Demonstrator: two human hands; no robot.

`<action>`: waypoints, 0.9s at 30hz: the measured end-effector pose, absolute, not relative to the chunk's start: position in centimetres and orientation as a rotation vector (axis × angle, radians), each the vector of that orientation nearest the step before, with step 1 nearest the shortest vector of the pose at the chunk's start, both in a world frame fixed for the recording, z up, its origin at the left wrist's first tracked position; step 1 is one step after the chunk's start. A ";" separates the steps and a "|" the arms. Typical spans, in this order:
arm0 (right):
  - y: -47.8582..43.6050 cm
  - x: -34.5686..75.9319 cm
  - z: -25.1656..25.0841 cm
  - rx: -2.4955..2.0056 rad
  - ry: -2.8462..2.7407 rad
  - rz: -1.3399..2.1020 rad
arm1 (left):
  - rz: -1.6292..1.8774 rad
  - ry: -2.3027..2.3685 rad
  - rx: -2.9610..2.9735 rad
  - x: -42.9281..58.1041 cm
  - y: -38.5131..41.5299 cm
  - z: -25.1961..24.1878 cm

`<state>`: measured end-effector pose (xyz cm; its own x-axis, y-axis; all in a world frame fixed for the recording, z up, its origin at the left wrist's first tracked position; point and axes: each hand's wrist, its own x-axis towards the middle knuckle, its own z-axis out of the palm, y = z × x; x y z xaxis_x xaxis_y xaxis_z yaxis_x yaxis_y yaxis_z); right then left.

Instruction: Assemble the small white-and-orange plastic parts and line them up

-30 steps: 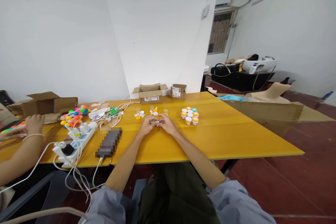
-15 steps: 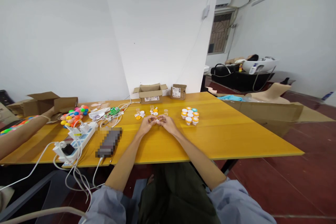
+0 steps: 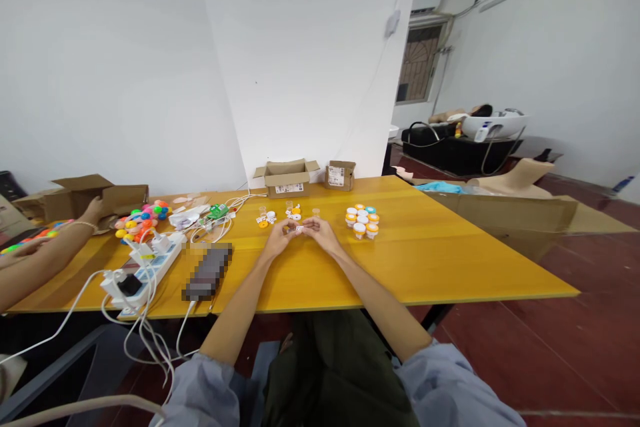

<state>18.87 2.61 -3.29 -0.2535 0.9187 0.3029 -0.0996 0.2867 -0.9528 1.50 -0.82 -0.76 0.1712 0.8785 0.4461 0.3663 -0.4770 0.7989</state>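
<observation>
Between my two hands, over the middle of the table, is a small white piece with dark marks; it is too small to tell its kind. My left hand pinches it from the left, and my right hand grips it from the right. Just beyond my hands lie small white and orange round parts and clear plastic cups. An orange ring-shaped part is left of my left hand. To the right of my right hand stands a cluster of small lidded containers with white, orange and teal tops.
Two cardboard boxes, an open one and a smaller one, stand at the table's back. A phone, a power strip with cables and colourful balls lie left. A co-worker's arm reaches towards another open box.
The small white piece has turned between my fingers, so its dark marks show now. At the left, the co-worker's hand has moved up to the open box, and a second hand has appeared.
</observation>
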 end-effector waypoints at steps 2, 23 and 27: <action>2.3 18.9 -3.2 -0.825 -1.495 1.221 | 1.289 1.181 1.931 1.5 -0.9 -0.6; 1.6 18.7 -2.9 -0.880 -1.839 0.897 | 1.305 1.158 1.878 2.0 -1.5 0.5; 1.7 18.7 -2.9 -0.896 -1.856 0.887 | 1.303 1.138 1.860 2.1 -1.7 0.7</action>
<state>18.72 1.66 -2.92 -0.3645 0.8451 0.3910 0.2270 0.4879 -0.8429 2.10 -1.73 0.73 0.1534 0.8888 0.4319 0.3083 -0.4583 0.8336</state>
